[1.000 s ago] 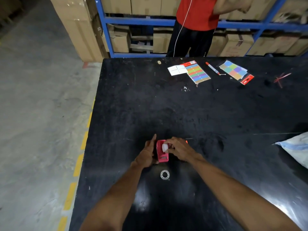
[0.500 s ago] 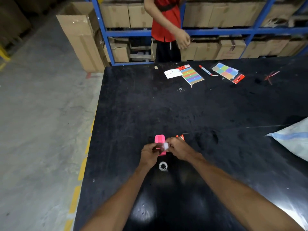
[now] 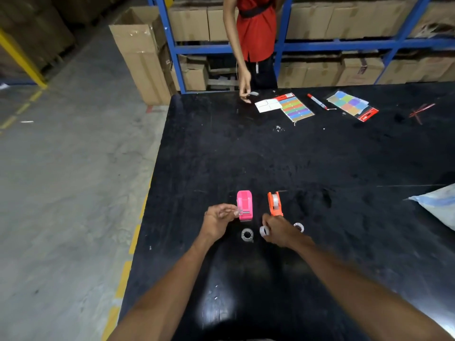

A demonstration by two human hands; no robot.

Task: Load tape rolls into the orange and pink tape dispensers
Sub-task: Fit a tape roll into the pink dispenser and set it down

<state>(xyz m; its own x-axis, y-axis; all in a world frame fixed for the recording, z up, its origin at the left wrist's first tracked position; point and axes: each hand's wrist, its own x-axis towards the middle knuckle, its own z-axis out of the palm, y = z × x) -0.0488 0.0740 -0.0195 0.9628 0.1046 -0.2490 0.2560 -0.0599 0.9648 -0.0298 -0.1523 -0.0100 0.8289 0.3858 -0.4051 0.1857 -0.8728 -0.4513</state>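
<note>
A pink tape dispenser (image 3: 244, 205) stands on the black table (image 3: 320, 156), with an orange dispenser (image 3: 275, 205) just to its right that has a clear roll seated in it. My left hand (image 3: 218, 221) is at the pink dispenser's near end, thumb and finger pinched on a small clear piece of tape (image 3: 237, 213). My right hand (image 3: 279, 230) sits below the orange dispenser, closed on a clear tape roll (image 3: 264, 231). One loose roll (image 3: 247, 235) lies between my hands. Another roll (image 3: 298, 226) shows partly behind my right hand.
A person in a red shirt stands at the far edge, one hand (image 3: 245, 91) over the table. Coloured sticker sheets (image 3: 296, 109), a red marker (image 3: 317, 101) and another sheet pack (image 3: 352, 105) lie there. A white bag (image 3: 438, 205) is at the right. The table's left edge drops to floor.
My hands have parted from the pink dispenser. The right hand moved right and down with the roll, uncovering the orange dispenser. The person's hand came down to the far edge.
</note>
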